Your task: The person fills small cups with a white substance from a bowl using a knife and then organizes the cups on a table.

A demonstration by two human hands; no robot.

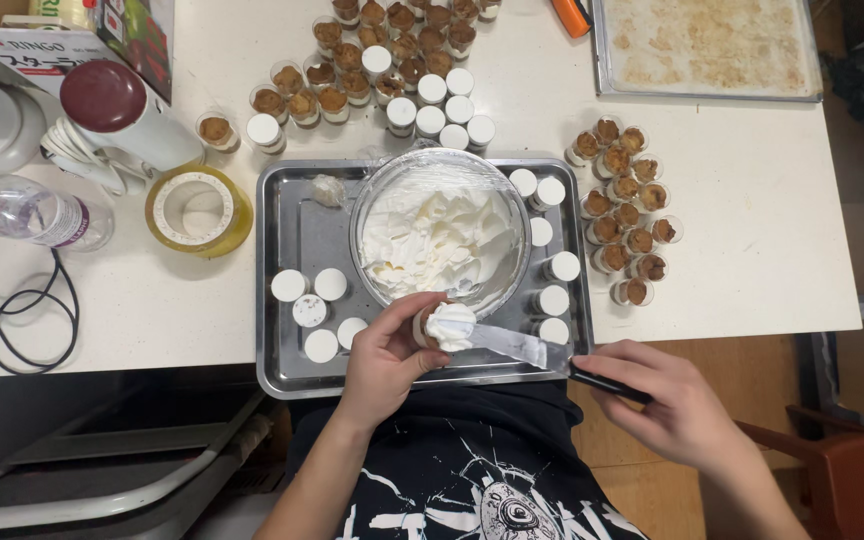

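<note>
My left hand (384, 358) grips a small clear cup (444, 325) heaped with white cream, held over the front edge of a metal tray (292, 240). In my right hand (667, 398) is a palette knife (517, 346) with a black handle; its flat blade lies against the cream on the cup. Just behind the cup, a glass bowl (512, 215) of whipped cream sits on the tray. Several cream-topped cups (314, 300) stand at the tray's left, and others (552, 270) line its right side.
Several brown-filled cups cluster at the back (392, 50) and to the right (624, 205) on the white table (752, 200). A crumb-strewn baking sheet (707, 45) is at back right. A tape roll (197, 208), water bottle (27, 212), red-capped appliance (117, 110) and black cable (22, 310) lie left.
</note>
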